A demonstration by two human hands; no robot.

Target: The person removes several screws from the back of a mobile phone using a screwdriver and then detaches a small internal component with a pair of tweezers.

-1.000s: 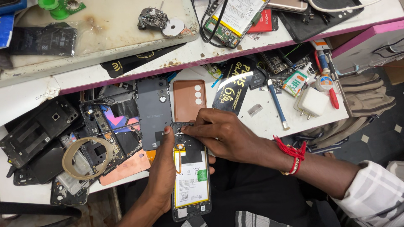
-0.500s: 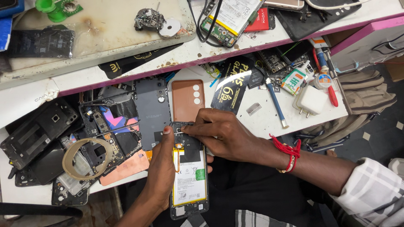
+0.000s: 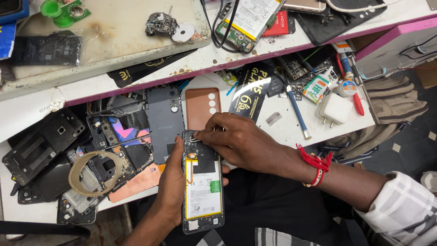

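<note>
1. Fingertips of the right hand point(image 3: 236, 141) are pressed together around thin metal tweezers point(image 3: 191, 140), pinching them low over the upper end of an opened phone point(image 3: 202, 187).
2. Tweezer tips lie at the phone's top left corner, touching or just above the dark shield there; which of the two cannot be told.
3. Left hand point(image 3: 170, 182) cups the phone from its left side, thumb up along the edge and fingers wrapped beneath, so the hand is closed on the phone.
4. Phone sits back-cover off, lengthwise toward the person, held above the lap just in front of the bench edge; its white battery with a green patch point(image 3: 203, 187) fills the middle.
5. A red thread band point(image 3: 314, 165) circles the right wrist, and a checked sleeve point(image 3: 400, 209) shows further up the arm.
6. Just beyond the right hand's knuckles lies a brown phone back cover point(image 3: 201, 108), with a grey back cover point(image 3: 165, 123) beside it to the left.
7. Further left, a heap of dark phone frames and a tan ring of tape point(image 3: 94, 173) cover the bench.
8. To the right lie a blue-handled screwdriver point(image 3: 297, 115) and a white charger plug point(image 3: 335, 109).
9. An upper shelf point(image 3: 136, 82) carries a worn mat and another opened phone point(image 3: 248, 20).
</note>
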